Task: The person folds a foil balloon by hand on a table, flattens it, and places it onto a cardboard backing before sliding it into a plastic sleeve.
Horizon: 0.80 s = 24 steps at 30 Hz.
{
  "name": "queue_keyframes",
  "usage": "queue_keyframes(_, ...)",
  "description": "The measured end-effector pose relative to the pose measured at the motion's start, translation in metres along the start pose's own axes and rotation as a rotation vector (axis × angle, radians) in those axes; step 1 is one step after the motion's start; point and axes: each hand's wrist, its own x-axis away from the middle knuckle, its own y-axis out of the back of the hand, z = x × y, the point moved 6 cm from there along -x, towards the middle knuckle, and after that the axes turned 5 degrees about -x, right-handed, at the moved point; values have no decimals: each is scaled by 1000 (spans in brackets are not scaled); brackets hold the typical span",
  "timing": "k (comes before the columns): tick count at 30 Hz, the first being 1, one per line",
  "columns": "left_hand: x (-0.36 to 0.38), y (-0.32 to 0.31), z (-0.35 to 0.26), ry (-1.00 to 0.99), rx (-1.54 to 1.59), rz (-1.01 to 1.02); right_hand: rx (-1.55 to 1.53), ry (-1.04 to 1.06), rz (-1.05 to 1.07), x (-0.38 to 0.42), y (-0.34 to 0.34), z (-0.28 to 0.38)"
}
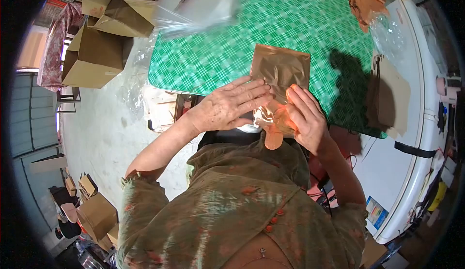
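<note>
The left hand (227, 105) lies flat with its fingers spread, pressing on a shiny brown bag (281, 70). The right hand (302, 116) grips the bag's near end, where a tan piece sticks out. The bag lies at the near edge of the desk (290, 17), on its green checked cloth. Cardboard boxes (94, 56) sit on the floor to the left.

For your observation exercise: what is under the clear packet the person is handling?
The clear packet lies on the green checked tablecloth. The left hand and right hand cover its near end; a tan piece sticks out below.
</note>
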Motion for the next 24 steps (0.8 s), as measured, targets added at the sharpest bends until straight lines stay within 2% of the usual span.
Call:
queue_keyframes(8, 3, -17, -5, 60, -137, -289, -48, -16, -22, -1, 2, -3)
queue_keyframes(16, -3, -7, -2, 201, 61, -301, -268, -179, -51, -9, 12, -10)
queue_keyframes(24, -8, -10, -7, 216, 8, -341, -84, -35, -17, -8, 9, -7)
